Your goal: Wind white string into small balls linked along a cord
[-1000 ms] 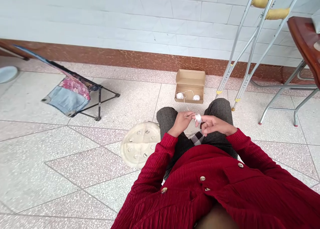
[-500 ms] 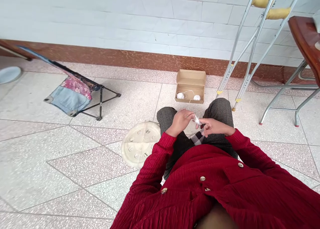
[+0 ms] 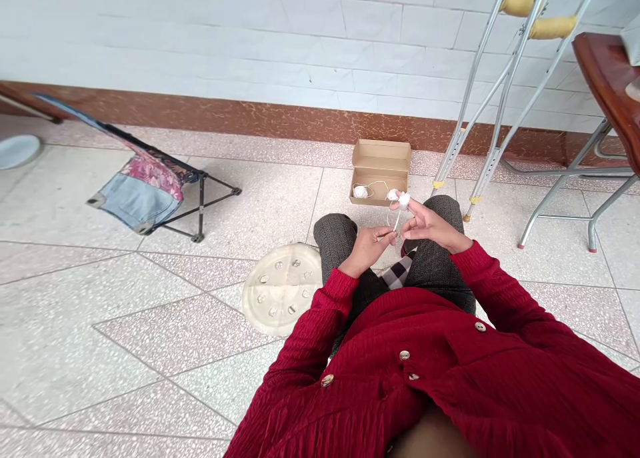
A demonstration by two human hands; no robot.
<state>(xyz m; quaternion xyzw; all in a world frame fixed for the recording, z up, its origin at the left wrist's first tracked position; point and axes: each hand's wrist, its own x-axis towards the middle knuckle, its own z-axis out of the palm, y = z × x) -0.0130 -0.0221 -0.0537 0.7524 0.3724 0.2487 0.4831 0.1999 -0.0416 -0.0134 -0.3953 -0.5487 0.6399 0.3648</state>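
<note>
My left hand [image 3: 371, 250] is over my knees, thumb and fingers pinching a strand of white yarn [image 3: 397, 221]. That strand runs up taut to my right hand [image 3: 431, 226], where a small white wad of yarn [image 3: 404, 201] is wrapped about the raised fingertips. The lower fingers of the right hand are curled loosely near the left fingertips. Beyond my hands, an open cardboard box [image 3: 381, 153] on the floor holds a white yarn ball [image 3: 360, 191] at its left and another yarn ball [image 3: 393, 195] at its right, partly hidden by my fingers.
A round cream mat or cover [image 3: 281, 290] lies left of my knees. Farther left stands a folding chair [image 3: 145, 191]. Crutches [image 3: 493, 91] lean on the wall at the right, beside a brown-topped metal-legged stool or chair [image 3: 607, 85]. A pale basin [image 3: 19, 151] is at the far left.
My right hand has risen and turned, lifting the white wad away from the left hand. A strand now stretches between the hands, which were close together around the wad before.
</note>
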